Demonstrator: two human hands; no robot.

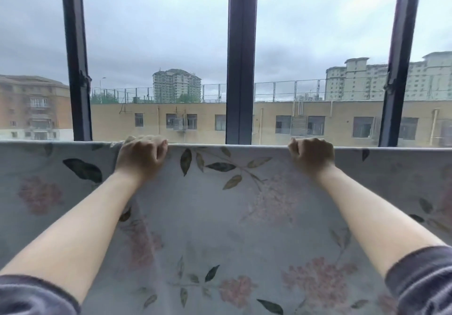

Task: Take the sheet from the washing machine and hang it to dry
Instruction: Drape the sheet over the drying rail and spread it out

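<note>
The flowery sheet (220,217) hangs in front of the window (241,57). The left hand (140,158) and right hand (311,155) both grip its top edge. Pulling one side harder may make it slide off.

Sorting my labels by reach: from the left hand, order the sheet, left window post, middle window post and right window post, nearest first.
1. sheet, gripped by the left hand at its top edge.
2. left window post, beyond, slightly left.
3. middle window post, beyond, to the right.
4. right window post, far right.
</note>
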